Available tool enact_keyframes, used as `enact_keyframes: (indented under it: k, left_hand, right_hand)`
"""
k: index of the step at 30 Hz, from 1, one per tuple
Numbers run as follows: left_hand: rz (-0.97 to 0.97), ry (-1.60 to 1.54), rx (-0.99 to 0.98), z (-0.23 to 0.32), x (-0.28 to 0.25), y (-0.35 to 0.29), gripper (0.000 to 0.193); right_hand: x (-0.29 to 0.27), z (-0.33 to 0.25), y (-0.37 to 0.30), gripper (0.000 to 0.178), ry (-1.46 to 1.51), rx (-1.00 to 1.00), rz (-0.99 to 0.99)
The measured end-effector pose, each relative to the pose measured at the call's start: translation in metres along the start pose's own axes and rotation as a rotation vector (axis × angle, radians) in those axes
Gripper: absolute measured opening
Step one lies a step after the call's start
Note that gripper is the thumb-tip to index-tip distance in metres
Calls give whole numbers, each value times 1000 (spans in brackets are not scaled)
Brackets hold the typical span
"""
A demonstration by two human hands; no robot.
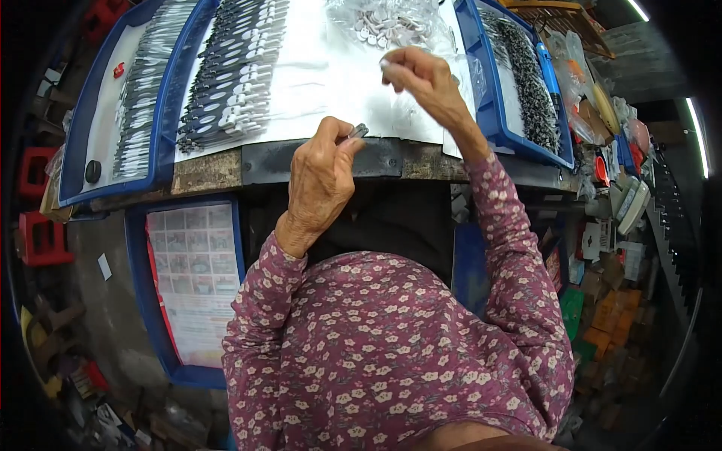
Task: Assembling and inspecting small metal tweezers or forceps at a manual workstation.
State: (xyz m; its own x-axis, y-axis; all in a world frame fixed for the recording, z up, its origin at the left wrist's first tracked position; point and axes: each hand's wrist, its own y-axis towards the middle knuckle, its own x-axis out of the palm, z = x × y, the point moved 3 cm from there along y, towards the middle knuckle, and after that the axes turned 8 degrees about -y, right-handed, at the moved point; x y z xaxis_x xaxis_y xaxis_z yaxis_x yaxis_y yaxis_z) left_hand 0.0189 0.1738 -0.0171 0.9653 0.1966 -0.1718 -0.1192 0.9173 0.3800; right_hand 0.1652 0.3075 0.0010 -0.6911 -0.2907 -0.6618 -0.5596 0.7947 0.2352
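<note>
My left hand (pixel 322 169) is closed at the bench's front edge, pinching a small dark grey piece (pixel 358 131) between thumb and forefinger. Its exact kind is too small to make out. Farther off and to the right, my right hand (pixel 426 81) is raised over the white sheet (pixel 361 83), fingers pinched around a small whitish piece (pixel 385 65). Just beyond that hand, a clear plastic bag (pixel 347 16) lies spread with many small white rounded pieces (pixel 395 28) on it. Left of my hands, slim black-and-white parts (pixel 233 75) lie stacked in overlapping rows on the sheet.
At the far left, a blue tray (pixel 167 124) holds rows of slim grey-white parts. On the right, another blue tray (pixel 492 113) holds many small dark pieces. A blue-framed tray with a printed sheet (pixel 197 301) is below the bench. Red stools (pixel 43 239) stand left; clutter fills the right side.
</note>
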Motion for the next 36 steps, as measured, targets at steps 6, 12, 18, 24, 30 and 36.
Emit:
enact_keyframes:
  k: [6, 12, 18, 24, 30, 36]
  left_hand:
    - [-12, 24, -6, -5, 0, -4, 8]
    - [-55, 68, -8, -8, 7, -6, 7]
    - [-95, 92, 6, -6, 8, -10, 7]
    - [-133, 77, -21, -10, 12, -19, 7]
    - [-200, 97, -55, -19, 9, -37, 8]
    - [-277, 149, -56, -31, 10, -60, 9]
  right_hand:
    - [18, -20, -46, 23, 282, 89, -165]
    - [20, -21, -63, 25, 312, 62, -187]
    - [24, -16, -76, 24, 384, 113, -134]
    - [29, -15, -86, 21, 347, 144, -113]
    - [44, -11, -106, 19, 373, 210, -115]
    - [62, -10, -130, 19, 407, 264, -129]
